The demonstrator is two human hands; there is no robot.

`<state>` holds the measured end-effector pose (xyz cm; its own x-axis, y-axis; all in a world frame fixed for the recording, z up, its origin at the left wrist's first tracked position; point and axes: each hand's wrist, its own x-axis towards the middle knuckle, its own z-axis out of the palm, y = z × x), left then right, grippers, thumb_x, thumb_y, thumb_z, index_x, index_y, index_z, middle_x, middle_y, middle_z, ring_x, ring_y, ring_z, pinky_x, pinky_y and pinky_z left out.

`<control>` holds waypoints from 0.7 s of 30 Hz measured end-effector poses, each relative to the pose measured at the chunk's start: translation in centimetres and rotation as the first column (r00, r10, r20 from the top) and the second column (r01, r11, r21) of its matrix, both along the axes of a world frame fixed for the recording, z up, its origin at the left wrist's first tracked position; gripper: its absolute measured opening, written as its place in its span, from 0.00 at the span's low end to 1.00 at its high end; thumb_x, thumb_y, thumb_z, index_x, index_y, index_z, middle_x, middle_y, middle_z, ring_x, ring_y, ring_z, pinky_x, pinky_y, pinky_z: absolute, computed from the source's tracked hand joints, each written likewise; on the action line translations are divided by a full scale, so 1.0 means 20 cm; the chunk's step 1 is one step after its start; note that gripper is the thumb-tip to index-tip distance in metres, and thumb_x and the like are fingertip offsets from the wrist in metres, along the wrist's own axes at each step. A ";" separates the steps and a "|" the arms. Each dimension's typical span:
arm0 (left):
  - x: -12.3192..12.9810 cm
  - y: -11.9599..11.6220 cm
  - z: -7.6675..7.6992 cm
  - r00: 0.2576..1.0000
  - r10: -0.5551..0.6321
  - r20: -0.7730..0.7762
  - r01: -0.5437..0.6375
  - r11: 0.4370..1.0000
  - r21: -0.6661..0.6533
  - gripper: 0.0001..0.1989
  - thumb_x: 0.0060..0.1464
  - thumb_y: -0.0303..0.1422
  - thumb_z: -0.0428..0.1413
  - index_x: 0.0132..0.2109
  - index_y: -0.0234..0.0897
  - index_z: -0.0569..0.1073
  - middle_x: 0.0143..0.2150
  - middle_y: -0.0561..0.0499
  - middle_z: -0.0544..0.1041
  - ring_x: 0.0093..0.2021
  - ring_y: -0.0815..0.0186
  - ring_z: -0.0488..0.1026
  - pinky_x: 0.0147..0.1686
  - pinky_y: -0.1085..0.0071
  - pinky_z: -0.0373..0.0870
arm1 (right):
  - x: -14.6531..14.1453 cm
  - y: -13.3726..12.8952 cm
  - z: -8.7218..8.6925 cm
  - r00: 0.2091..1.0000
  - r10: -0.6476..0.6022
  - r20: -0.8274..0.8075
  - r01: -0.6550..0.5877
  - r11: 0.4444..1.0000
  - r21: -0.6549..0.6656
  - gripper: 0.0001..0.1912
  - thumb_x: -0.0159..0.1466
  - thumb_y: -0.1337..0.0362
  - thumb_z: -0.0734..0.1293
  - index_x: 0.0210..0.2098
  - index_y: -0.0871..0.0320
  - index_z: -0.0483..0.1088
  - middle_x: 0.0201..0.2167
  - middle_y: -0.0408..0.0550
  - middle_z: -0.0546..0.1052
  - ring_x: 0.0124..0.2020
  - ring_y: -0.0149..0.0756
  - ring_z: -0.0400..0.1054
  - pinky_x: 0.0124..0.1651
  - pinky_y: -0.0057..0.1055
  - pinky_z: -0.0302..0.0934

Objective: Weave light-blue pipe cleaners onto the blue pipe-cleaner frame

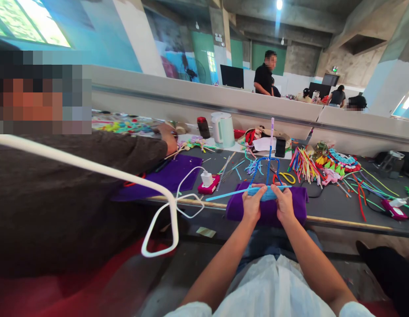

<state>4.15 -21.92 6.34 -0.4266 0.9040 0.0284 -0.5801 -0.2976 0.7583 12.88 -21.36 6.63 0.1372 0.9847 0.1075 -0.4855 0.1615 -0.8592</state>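
Both hands are close together above a purple cloth [234,207] at the table's front edge. My left hand [253,202] is closed on the left side of a light blue fuzzy piece [268,193]. On its right side, my right hand [283,202] pinches the same piece. A long light blue stem [224,195] sticks out to the left from the piece. Just behind it rises a dark blue bent stem frame [268,165] with a pale purple upright tip [272,127]. Whether the frame is joined to the light blue piece cannot be made out.
A person in dark clothes [125,154] sits close on the left. A white cable [125,169] crosses the left foreground. Behind my hands are yellow-handled scissors [288,177], a kettle [222,130], a phone [280,148], a power adapter [207,178] and bundled coloured stems [305,166].
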 end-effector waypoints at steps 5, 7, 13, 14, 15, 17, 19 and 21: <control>-0.01 0.00 -0.02 0.995 0.008 -0.104 0.000 0.997 0.076 0.08 0.35 0.30 0.67 0.24 0.33 0.76 0.24 0.53 0.76 0.24 0.68 0.73 0.31 0.70 0.71 | -0.01 -0.01 0.00 0.999 -0.036 0.028 0.037 0.999 -0.018 0.22 0.47 0.60 0.75 0.38 0.57 0.65 0.28 0.39 0.72 0.27 0.30 0.68 0.31 0.27 0.64; -0.01 0.00 -0.02 0.992 0.006 -0.129 0.006 0.995 0.098 0.07 0.36 0.30 0.66 0.25 0.34 0.76 0.26 0.52 0.76 0.26 0.67 0.74 0.33 0.69 0.72 | -0.01 -0.01 0.00 0.997 -0.054 0.048 0.055 0.998 -0.006 0.22 0.47 0.60 0.75 0.38 0.57 0.64 0.27 0.39 0.72 0.27 0.30 0.68 0.32 0.27 0.63; 0.01 -0.01 0.00 0.990 0.028 -0.141 -0.010 0.992 0.125 0.07 0.36 0.31 0.66 0.24 0.35 0.76 0.25 0.53 0.76 0.27 0.68 0.74 0.32 0.71 0.72 | -0.03 -0.03 0.02 0.984 -0.144 0.103 0.140 0.989 0.053 0.20 0.49 0.60 0.73 0.37 0.56 0.63 0.28 0.39 0.71 0.28 0.29 0.66 0.34 0.27 0.62; 0.01 -0.01 0.00 0.992 0.034 -0.120 -0.022 0.994 0.106 0.07 0.35 0.31 0.66 0.24 0.35 0.75 0.24 0.54 0.76 0.25 0.68 0.73 0.31 0.71 0.72 | -0.04 -0.03 0.02 0.982 -0.156 0.108 0.150 0.987 0.060 0.20 0.49 0.60 0.73 0.37 0.56 0.63 0.29 0.39 0.71 0.29 0.29 0.66 0.34 0.27 0.63; 0.02 -0.01 0.01 0.995 0.042 -0.094 -0.035 0.996 0.083 0.08 0.35 0.31 0.67 0.24 0.35 0.75 0.23 0.54 0.76 0.24 0.69 0.73 0.30 0.71 0.72 | -0.04 -0.03 0.02 0.980 -0.165 0.111 0.158 0.985 0.072 0.20 0.50 0.60 0.73 0.38 0.56 0.63 0.30 0.40 0.71 0.29 0.29 0.66 0.35 0.27 0.63; 0.02 -0.01 0.01 0.998 0.053 -0.040 -0.051 0.998 0.042 0.09 0.33 0.31 0.67 0.25 0.34 0.75 0.22 0.55 0.75 0.22 0.69 0.72 0.29 0.71 0.72 | -0.04 -0.03 0.02 0.976 -0.186 0.112 0.173 0.978 0.116 0.18 0.51 0.59 0.72 0.38 0.56 0.64 0.31 0.41 0.71 0.31 0.30 0.66 0.36 0.27 0.62; 0.02 -0.01 0.02 0.998 0.065 0.008 -0.065 0.998 0.019 0.11 0.31 0.31 0.68 0.25 0.34 0.75 0.21 0.56 0.75 0.21 0.69 0.72 0.29 0.69 0.73 | -0.02 -0.02 0.01 0.967 -0.233 0.106 0.212 0.961 0.177 0.15 0.54 0.58 0.70 0.38 0.56 0.64 0.32 0.41 0.71 0.32 0.29 0.65 0.37 0.26 0.61; 0.02 0.00 0.03 0.996 0.078 0.043 -0.079 0.997 0.002 0.13 0.30 0.31 0.69 0.25 0.33 0.74 0.21 0.56 0.75 0.21 0.68 0.73 0.29 0.68 0.73 | 0.01 -0.01 0.01 0.954 -0.285 0.093 0.259 0.940 0.224 0.12 0.57 0.58 0.68 0.37 0.56 0.65 0.31 0.41 0.70 0.32 0.29 0.65 0.38 0.26 0.60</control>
<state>4.54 -22.00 6.90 -0.4972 0.8675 0.0119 -0.5868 -0.3463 0.7320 13.00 -21.56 6.80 0.3698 0.8658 0.3372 -0.2914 0.4527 -0.8427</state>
